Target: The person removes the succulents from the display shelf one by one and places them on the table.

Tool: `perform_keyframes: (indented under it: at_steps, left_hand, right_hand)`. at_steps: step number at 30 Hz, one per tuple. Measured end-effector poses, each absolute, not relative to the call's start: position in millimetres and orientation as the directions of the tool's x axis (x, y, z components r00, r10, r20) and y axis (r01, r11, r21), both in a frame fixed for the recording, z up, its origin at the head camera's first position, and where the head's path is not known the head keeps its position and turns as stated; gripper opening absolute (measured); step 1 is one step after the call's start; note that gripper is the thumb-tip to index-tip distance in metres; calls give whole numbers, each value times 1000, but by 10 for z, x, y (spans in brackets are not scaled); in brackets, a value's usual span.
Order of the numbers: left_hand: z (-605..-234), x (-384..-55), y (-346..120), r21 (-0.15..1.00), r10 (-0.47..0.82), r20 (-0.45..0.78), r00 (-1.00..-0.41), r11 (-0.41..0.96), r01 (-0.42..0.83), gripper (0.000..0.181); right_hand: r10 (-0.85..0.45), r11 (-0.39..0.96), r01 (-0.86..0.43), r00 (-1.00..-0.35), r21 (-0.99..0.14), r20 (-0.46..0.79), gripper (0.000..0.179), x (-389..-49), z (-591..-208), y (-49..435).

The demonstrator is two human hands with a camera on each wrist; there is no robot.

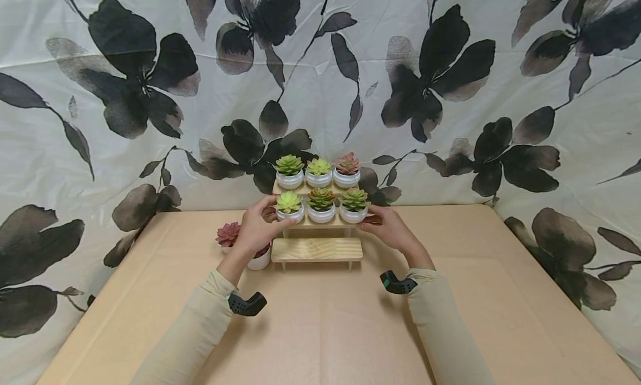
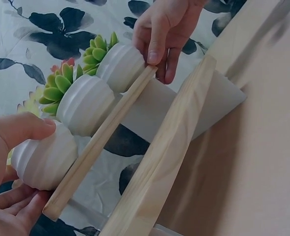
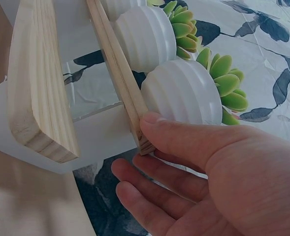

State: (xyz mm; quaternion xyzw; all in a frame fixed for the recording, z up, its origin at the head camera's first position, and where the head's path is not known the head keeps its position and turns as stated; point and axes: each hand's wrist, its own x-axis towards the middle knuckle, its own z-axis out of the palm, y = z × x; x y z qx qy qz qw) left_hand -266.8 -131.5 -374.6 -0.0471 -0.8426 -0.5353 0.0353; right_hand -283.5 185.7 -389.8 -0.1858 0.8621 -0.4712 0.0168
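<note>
A tiered wooden stand (image 1: 316, 250) with white side supports holds small artificial succulents in white ribbed pots on its upper two steps. My left hand (image 1: 257, 223) grips the left potted succulent (image 2: 45, 156) on the middle step, thumb on the pot's side and fingers round below it, by the shelf's end. At the other end, my right hand (image 1: 393, 229) pinches the corner of the middle shelf (image 3: 116, 64), thumb on its front edge beside the right potted succulent (image 3: 184, 96). The bottom step holds nothing.
Left of the stand, a reddish succulent (image 1: 228, 235) and another white pot (image 1: 259, 261) stand on the table (image 1: 320, 329), partly behind my left hand and wrist. A floral cloth (image 1: 345, 95) hangs right behind the stand. Each wrist wears a black device (image 1: 247, 305).
</note>
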Motion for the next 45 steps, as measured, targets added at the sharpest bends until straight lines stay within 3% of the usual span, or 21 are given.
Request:
perform_keyframes:
  at_steps: [28,45]
  left_hand:
    - [-3793,-2480,-1292,906,98,184,-978,370,207,63]
    - [-3799,-2311,-1168,891,205,240,-949,342,300,68]
  right_hand:
    - [-336,488,-308,-930,-817,150,45,-2840,-3923,1874]
    - [-332,484,-308,-931,-819,154,43,-2831,-3919,1858]
